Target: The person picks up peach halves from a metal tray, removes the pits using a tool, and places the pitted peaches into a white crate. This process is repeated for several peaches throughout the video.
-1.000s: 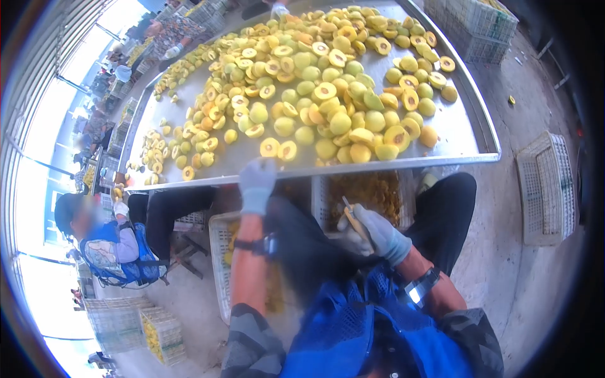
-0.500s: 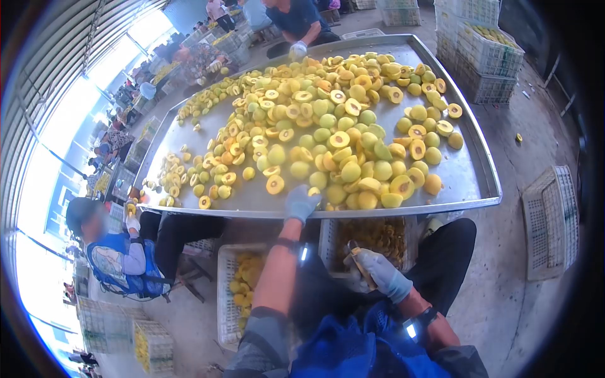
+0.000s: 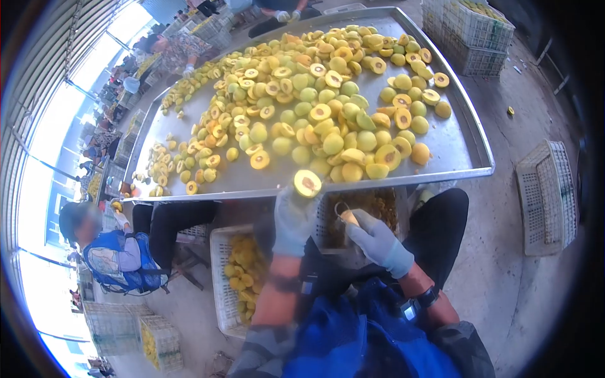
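My left hand, in a pale glove, holds up a halved yellow fruit at the near edge of the metal table. The cut face with its brown pit is turned upward. My gloved right hand is closed on the wooden handle of a tool with a looped metal tip, just right of the left hand and a little lower. Beyond them, a pile of halved yellow-green fruit covers much of the table. Under the right hand is a crate holding brownish pieces.
A crate of yellow fruit stands on the floor left of my legs. A seated person in a blue vest is at the left; another person's gloved hands are across the table. Stacked crates and an emptier crate stand right.
My left hand has come back from the table surface and now holds up a fruit half. The right hand with the tool has risen closer to it. The view has shifted slightly.
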